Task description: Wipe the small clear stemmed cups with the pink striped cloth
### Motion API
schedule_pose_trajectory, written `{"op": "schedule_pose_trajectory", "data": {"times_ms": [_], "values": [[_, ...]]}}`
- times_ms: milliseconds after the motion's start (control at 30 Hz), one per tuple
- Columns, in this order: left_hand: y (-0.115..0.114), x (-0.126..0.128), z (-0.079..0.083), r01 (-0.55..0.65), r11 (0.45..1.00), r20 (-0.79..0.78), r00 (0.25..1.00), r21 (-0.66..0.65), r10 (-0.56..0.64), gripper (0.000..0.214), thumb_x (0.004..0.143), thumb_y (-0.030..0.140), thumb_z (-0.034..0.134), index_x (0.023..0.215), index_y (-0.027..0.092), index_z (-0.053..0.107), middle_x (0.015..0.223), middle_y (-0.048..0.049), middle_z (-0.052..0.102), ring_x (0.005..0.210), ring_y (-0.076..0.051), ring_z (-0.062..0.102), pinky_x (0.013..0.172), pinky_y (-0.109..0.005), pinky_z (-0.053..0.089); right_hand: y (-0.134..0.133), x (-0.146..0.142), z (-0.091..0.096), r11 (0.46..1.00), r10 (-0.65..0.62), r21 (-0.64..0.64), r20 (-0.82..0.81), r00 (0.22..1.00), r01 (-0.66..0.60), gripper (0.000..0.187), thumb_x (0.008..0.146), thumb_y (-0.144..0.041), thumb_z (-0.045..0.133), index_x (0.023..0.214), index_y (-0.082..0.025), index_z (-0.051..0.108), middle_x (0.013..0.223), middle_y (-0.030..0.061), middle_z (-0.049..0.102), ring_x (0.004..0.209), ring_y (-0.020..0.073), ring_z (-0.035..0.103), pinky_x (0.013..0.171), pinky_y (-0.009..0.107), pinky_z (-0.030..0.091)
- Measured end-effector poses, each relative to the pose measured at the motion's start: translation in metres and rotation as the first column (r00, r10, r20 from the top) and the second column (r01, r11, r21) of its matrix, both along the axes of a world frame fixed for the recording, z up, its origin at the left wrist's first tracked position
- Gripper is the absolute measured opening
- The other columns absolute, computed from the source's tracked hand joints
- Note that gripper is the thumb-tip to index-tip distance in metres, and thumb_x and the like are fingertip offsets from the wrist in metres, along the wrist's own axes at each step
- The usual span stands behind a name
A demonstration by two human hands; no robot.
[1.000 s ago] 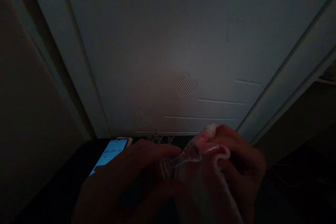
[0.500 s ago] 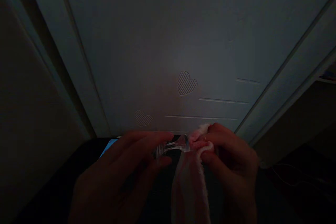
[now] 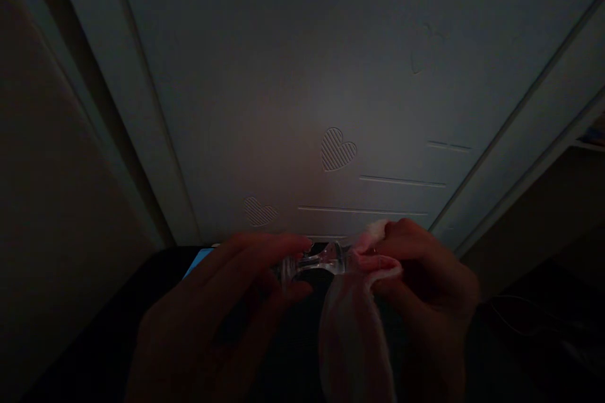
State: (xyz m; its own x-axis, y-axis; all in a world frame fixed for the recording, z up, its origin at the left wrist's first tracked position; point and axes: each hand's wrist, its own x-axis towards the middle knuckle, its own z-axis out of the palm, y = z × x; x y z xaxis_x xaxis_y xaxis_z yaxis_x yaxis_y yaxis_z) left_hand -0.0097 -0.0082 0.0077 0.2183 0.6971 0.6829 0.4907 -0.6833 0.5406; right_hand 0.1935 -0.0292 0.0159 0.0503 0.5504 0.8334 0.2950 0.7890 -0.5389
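In dim light, my left hand (image 3: 227, 302) pinches a small clear glass-like piece (image 3: 319, 261) between thumb and fingers. This piece has a narrow waist and a flared right end; its left end is partly hidden by my fingers. A fuzzy pink-and-white striped cloth (image 3: 354, 340) is bunched in the fingers of my right hand (image 3: 425, 289). The bunched part of the cloth is against the flared end, and the rest hangs down below. Whether some cloth is inside the flared end, I cannot tell.
A pale panel (image 3: 265, 75) with engraved hearts and lines stands just beyond my hands. A lit bluish screen (image 3: 196, 261) peeks out behind my left hand over a dark surface. A thin cable (image 3: 515, 321) lies at the lower right.
My right hand and the cloth have shifted slightly to the right. The flared end has moved a little right too, while my left hand keeps its grip, nearly unmoved.
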Motion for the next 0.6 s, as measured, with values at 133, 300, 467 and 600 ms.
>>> {"op": "schedule_pose_trajectory", "data": {"times_ms": [133,300,467,600], "values": [[-0.0006,-0.003,-0.002,-0.037,0.999,-0.008,0.999,-0.033,0.037,0.022,0.091,0.043,0.062,0.113,0.042,0.059,0.094,0.0077,0.072,0.079,-0.016,0.068,0.063,-0.023,0.054,0.0022,0.0006,-0.0033,1.0,-0.001,0.019,-0.018,1.0,0.001,0.011,0.085,-0.019,0.07,0.094,-0.025,0.075,0.083,0.0007,0.072,0.074,0.0162,0.061,0.068,0.032,0.048],[0.0003,-0.0081,-0.0076,-0.02,0.993,-0.034,0.999,-0.12,0.016,0.024,0.09,0.045,0.06,0.114,0.045,0.059,0.079,0.0118,0.074,0.063,-0.011,0.07,0.057,-0.015,0.053,0.0032,0.0,-0.0017,0.998,-0.032,0.051,0.003,0.999,0.031,0.011,0.083,-0.018,0.073,0.091,-0.025,0.075,0.078,-0.0002,0.07,0.069,0.0154,0.059,0.06,0.029,0.047],[-0.0014,-0.0067,-0.0043,0.009,0.995,-0.04,0.999,-0.099,-0.013,0.019,0.092,0.046,0.057,0.11,0.044,0.059,0.071,0.0122,0.071,0.059,-0.01,0.069,0.052,-0.013,0.051,0.0017,-0.0018,0.0006,0.998,-0.006,0.068,-0.006,1.0,0.006,0.008,0.085,-0.018,0.071,0.09,-0.023,0.074,0.078,0.0,0.071,0.068,0.0147,0.058,0.058,0.029,0.045],[-0.0034,-0.0028,-0.0021,-0.007,0.999,-0.011,1.0,-0.053,0.006,0.028,0.09,0.041,0.061,0.117,0.048,0.057,0.076,0.0126,0.073,0.061,-0.01,0.069,0.053,-0.014,0.053,0.0,-0.0013,-0.0001,0.999,-0.003,0.034,-0.009,1.0,0.003,0.01,0.086,-0.017,0.068,0.093,-0.022,0.074,0.082,0.0003,0.071,0.069,0.0143,0.057,0.058,0.029,0.043]]}}
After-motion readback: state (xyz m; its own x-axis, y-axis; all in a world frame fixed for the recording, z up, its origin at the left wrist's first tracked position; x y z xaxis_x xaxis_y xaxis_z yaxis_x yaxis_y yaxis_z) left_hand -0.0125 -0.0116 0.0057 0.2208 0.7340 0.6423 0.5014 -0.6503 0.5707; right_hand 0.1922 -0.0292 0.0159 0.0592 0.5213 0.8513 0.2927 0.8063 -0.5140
